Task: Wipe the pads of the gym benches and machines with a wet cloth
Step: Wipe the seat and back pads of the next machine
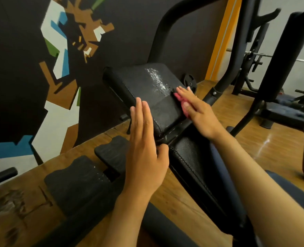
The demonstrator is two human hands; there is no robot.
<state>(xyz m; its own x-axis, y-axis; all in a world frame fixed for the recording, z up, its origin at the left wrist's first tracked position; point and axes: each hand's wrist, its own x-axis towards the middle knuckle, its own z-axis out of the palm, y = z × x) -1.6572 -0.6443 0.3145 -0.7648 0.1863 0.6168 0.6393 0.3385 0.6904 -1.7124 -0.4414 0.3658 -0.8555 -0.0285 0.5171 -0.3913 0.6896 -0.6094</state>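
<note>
Droplets (158,81) glisten in a wet streak across the top of the black pad (147,93), which tilts up from the machine's frame. Right hand (195,111) lies flat with straight fingers, pressing a pink cloth (180,99) against the pad's right edge. Left hand (144,145) is flat too, fingers together, resting along the pad's near-left edge and holding nothing. Seat (192,157) sits below, between both forearms.
</note>
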